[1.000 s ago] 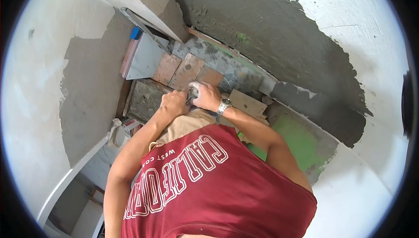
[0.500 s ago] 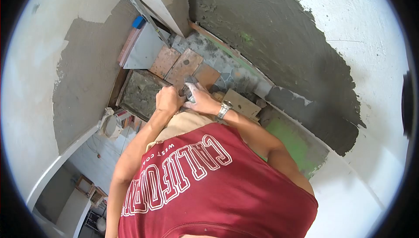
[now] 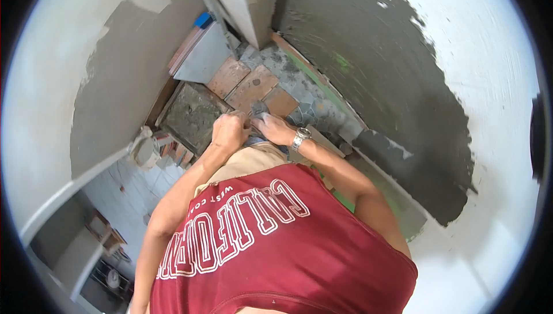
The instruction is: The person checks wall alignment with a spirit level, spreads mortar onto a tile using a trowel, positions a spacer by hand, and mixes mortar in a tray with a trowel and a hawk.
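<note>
Both hands are close together in front of my waist, above the tiles. My left hand is closed in a fist, knuckles up, its fingertips turned inward. Beside it, nearly touching, my right hand has its fingers bent and pressed together, with grey dust on them. A metal wristwatch is on the right wrist. Whatever the fingers pinch is hidden between the hands. A dark grey lump shows just beyond the right fingers. Beige cloth lies below the hands, under the hem of the red shirt.
A tray of wet grey mortar stands left of the hands. Reddish tiles lie ahead on the floor. Stacked panels lean on the left wall. A bucket sits at lower left. A partly plastered wall rises on the right.
The view has shifted, so the surroundings sit differently. My hands have drawn closer together, and the right hand's fingers have curled in more; the dark object in its grasp is now mostly hidden.
</note>
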Demonstrator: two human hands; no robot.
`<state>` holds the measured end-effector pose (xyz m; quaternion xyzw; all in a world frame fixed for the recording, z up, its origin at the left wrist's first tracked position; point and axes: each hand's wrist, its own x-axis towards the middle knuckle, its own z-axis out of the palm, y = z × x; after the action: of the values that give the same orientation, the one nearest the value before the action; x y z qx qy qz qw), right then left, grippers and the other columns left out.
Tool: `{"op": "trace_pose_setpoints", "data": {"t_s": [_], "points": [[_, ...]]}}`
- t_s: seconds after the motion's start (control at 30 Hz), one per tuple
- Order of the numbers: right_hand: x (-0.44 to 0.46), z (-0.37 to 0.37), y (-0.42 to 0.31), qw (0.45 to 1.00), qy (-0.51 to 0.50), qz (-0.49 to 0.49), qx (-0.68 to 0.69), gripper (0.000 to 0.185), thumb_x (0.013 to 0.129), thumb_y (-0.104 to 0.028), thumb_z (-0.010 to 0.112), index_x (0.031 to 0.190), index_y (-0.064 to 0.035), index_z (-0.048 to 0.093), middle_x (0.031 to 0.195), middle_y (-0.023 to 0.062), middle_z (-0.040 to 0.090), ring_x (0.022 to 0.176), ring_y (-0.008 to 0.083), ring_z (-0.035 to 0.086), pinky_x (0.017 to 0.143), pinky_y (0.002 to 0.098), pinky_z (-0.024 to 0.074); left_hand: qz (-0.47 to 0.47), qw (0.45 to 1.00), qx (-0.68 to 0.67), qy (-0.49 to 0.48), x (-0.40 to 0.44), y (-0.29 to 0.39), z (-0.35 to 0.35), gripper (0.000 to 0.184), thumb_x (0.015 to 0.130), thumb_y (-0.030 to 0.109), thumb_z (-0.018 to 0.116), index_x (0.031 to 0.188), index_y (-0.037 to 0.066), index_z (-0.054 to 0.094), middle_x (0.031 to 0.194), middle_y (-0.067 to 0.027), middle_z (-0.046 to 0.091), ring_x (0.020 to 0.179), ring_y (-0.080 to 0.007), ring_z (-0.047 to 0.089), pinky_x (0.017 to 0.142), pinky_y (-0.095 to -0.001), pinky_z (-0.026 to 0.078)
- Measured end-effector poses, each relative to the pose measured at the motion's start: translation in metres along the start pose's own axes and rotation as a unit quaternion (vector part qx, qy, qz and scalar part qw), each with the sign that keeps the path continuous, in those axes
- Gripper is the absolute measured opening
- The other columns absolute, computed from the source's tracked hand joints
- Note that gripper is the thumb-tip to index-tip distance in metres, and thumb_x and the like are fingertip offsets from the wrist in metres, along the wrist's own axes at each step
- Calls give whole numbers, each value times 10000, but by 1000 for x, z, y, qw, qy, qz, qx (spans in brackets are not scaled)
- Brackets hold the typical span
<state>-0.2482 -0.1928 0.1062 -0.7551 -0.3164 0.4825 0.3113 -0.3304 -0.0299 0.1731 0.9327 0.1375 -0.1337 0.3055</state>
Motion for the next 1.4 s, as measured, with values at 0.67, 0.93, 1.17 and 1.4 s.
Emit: {"op": "trace_pose_setpoints", "data": {"t_s": [0.67, 0.93, 1.17, 1.4], "points": [[66, 115, 27, 798, -347, -214, -444, 254, 783, -226, 677, 998, -92, 658, 1003, 172, 643, 992, 369, 576, 829, 413, 475, -425, 860, -277, -63, -275, -129, 210, 267, 772, 245, 675, 1016, 137, 677, 1064, -127, 607, 1063, -326, 584, 884, -508, 452], [121, 146, 27, 690, -668, -69, -271, 212, 741, -80, 579, 928, -34, 668, 830, 220, 660, 801, 387, 646, 713, 462, 511, -334, 820, -433, -170, -326, -154, 188, 161, 831, 196, 569, 816, 54, 643, 787, -154, 643, 813, -355, 622, 738, -465, 485], [399, 353, 288, 842, -145, -204, -478, 346, 872, -328, 622, 976, 1, 642, 841, 209, 675, 780, 386, 657, 688, 462, 519, -358, 783, -327, 389, -174, -434, 308, 171, 872, 96, 495, 924, 7, 631, 771, -179, 624, 718, -340, 608, 688, -383, 481], [445, 424, 301, 843, -65, -178, -504, 565, 841, -358, 678, 1137, 70, 457, 956, 291, 638, 859, 460, 634, 747, 496, 514, -322, 469, -592, 570, -152, -619, 325, 316, 901, 38, 495, 1198, 81, 596, 959, -74, 637, 744, -117, 615, 736, -271, 525]]}}
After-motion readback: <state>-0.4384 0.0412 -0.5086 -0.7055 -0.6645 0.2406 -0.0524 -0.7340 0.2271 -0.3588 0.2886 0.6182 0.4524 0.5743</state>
